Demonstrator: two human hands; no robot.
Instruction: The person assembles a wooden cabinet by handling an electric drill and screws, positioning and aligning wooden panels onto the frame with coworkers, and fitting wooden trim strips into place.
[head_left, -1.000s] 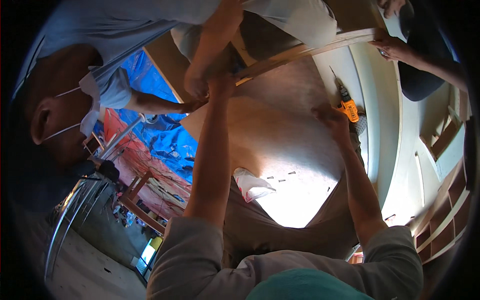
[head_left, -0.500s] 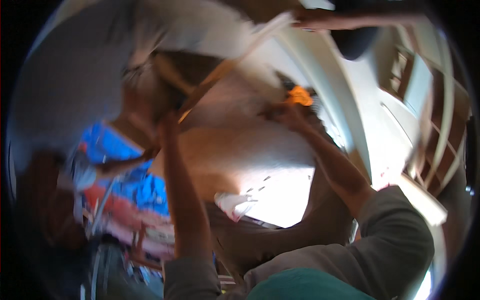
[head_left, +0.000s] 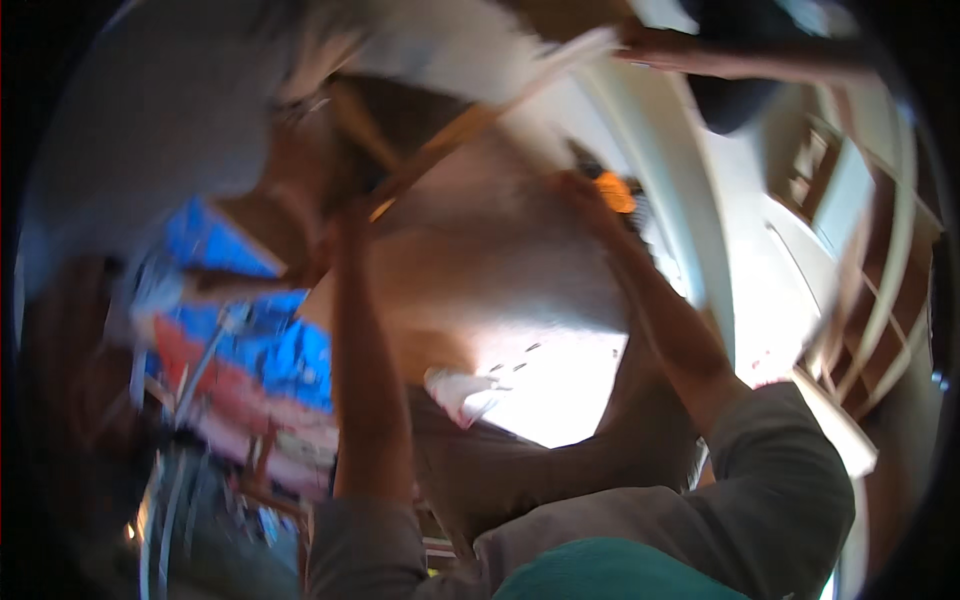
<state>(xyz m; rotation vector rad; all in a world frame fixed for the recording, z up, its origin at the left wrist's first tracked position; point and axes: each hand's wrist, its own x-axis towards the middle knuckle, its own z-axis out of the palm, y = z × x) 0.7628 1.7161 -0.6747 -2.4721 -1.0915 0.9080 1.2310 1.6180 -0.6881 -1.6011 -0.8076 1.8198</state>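
Note:
My left hand [head_left: 345,232] is raised near the lower end of a long thin wooden strip [head_left: 465,125]; blur hides its fingers and whether it grips the strip. My right hand [head_left: 578,195] reaches to the far right part of a broad brownish panel [head_left: 480,270], beside an orange object [head_left: 614,192] with dark and grey parts. Its fingers are smeared too. Strong light whitens the panel's near part, where a crumpled white and red piece [head_left: 462,392] lies. The strip runs diagonally up to another person's hand [head_left: 645,50] at the top right.
Another person's forearm [head_left: 245,283] comes in from the left, close to my left hand. Blue sheeting [head_left: 285,350] and reddish cloth-like material [head_left: 190,350] lie beyond it. A pale curved edge [head_left: 690,190] passes on the right, with wooden shelving or framing [head_left: 880,270] farther right.
My right hand has moved farther away across the panel, closer beside the orange object. The other person's forearm on the left is now more level. The whole view has shifted slightly.

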